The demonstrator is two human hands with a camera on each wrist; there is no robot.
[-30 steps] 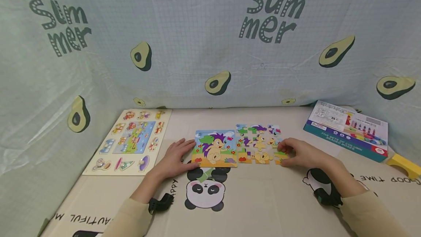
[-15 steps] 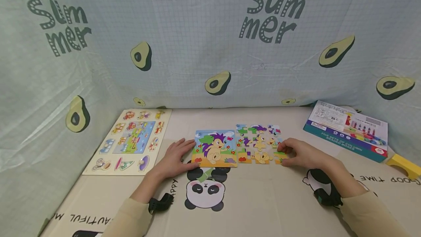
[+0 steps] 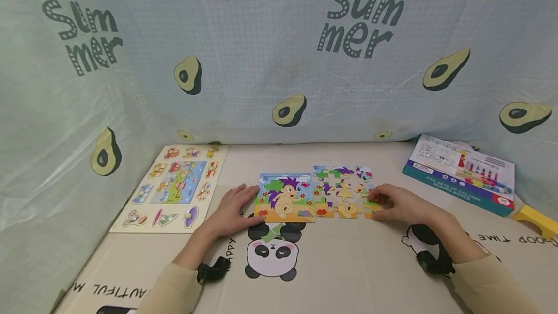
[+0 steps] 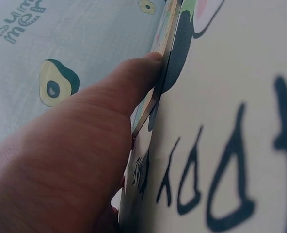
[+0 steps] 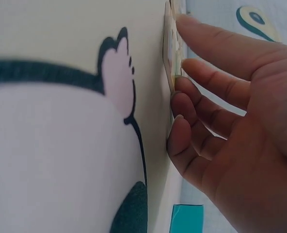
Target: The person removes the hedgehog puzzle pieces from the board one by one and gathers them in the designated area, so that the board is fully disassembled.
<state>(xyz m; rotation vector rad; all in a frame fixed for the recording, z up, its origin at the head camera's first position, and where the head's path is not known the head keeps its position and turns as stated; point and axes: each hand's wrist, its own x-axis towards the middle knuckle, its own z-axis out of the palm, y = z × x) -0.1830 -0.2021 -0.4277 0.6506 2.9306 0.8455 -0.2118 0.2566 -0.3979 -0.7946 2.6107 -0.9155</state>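
A square picture board [image 3: 285,198] with a purple-spined hedgehog lies flat on the table. My left hand [image 3: 231,211] rests at its left side, fingers spread, thumb touching the near left corner. The left wrist view shows the thumb [image 4: 138,73] against the board's edge. Right of the board, several jigsaw pieces [image 3: 347,209] of the same picture lie in loose rows with gaps. My right hand [image 3: 398,202] is at their right side. Its loosely bent fingers and thumb touch the near right jigsaw piece [image 3: 371,207], fingertips [image 5: 184,99] at its edge in the right wrist view.
A wooden peg puzzle [image 3: 167,190] with vehicle and toy shapes lies at the left. A boxed bead set [image 3: 459,173] lies at the back right, a yellow block [image 3: 535,221] beside it. Patterned fabric [image 3: 244,52] hangs behind the table.
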